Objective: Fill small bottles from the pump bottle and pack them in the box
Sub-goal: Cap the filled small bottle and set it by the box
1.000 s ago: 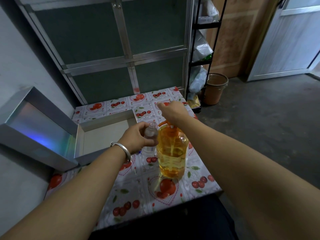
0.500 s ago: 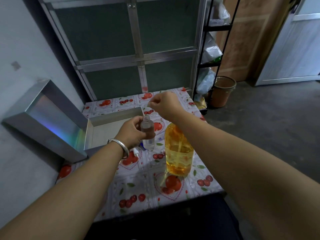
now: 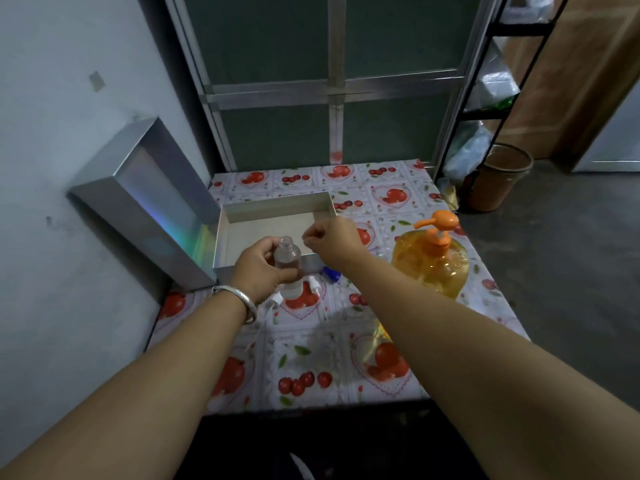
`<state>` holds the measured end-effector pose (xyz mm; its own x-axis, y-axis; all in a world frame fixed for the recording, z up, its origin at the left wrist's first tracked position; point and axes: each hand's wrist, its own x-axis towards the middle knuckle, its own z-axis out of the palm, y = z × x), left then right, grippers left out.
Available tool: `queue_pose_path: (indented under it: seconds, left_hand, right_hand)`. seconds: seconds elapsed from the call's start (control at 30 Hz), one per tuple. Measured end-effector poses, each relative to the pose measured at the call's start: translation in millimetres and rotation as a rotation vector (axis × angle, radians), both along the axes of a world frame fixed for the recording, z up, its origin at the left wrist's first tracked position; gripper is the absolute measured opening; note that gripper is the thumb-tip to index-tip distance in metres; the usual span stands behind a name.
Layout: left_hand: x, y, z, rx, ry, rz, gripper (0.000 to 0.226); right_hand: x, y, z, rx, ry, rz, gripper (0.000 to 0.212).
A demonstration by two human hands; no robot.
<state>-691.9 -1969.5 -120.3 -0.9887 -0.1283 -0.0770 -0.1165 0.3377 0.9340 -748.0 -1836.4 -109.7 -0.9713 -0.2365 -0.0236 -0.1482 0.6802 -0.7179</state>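
Lifted off the pump since a second ago, the right hand (image 3: 332, 242) now hangs curled over the near edge of the shallow grey cardboard box (image 3: 277, 211), fingertips pinched together; whether they hold anything I cannot tell. One small clear plastic bottle (image 3: 288, 263), upright with its open neck pointing up, is gripped by the left hand (image 3: 259, 268) just before the box. One amber pump bottle with an orange head (image 3: 433, 258) stands to the right on the fruit-patterned tablecloth (image 3: 311, 358). A silvery box lid (image 3: 138, 202) leans on the grey wall.
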Motion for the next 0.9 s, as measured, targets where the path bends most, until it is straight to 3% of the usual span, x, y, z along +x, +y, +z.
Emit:
queue_pose_path:
  seconds: [0.33, 0.53, 0.67, 0.9]
  left_hand:
    - [-2, -48, -48, 0.037, -0.025, 0.098, 0.041]
    - [-7, -67, -73, 0.014, -0.017, 0.14, 0.043]
    - [-15, -75, -89, 0.028, -0.032, 0.169, 0.043]
    - [-22, -80, -111, 0.037, -0.067, 0.214, 0.05]
  right_hand:
    - [-3, -57, -68, 0.085, -0.231, -0.036, 0.023]
    - [-6, -82, -106, 0.19, -0.407, -0.101, 0.04]
    - [-11, -95, -122, 0.145, -0.49, -0.172, 0.048]
    - [-17, -106, -140, 0.206, -0.534, -0.231, 0.037]
